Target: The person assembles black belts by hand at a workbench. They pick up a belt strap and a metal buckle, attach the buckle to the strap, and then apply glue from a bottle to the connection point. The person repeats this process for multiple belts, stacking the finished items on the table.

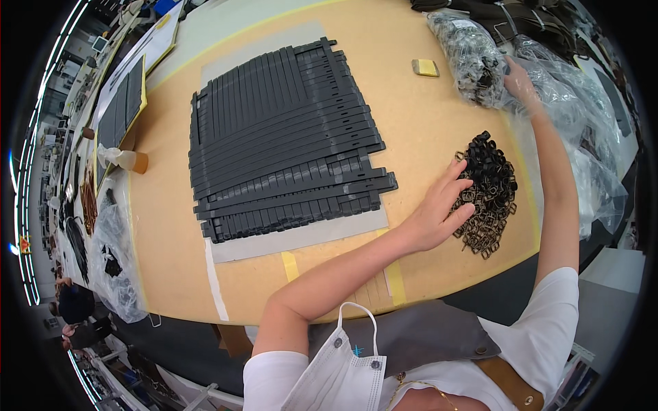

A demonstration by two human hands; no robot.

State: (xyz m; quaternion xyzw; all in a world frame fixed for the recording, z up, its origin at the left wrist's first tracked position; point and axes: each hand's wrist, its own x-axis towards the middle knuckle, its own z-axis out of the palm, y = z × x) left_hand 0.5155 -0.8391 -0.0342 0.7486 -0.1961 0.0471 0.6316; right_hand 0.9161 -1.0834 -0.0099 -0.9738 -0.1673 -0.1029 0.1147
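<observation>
My left hand point(444, 211) is open, its fingers spread over the left side of a loose pile of small metal buckles point(488, 188), some black and some bronze. At the far right, my right hand point(522, 82) is closed on the edge of a clear plastic bag point(473, 58) with small dark metal pieces inside. Its fingertips are partly hidden by the plastic. Left of the pile lies a broad stack of dark grey straps point(281, 130), some with punched holes at the ends, crossed in layers on a grey sheet point(301, 240).
More crumpled clear plastic point(576, 116) covers the right edge of the table point(418, 123). A small yellow-topped block point(425, 68) lies near the bag. On the left stand a bottle of amber liquid point(133, 162) and a dark panel point(120, 113). Dark bundled material point(541, 24) sits at the far right.
</observation>
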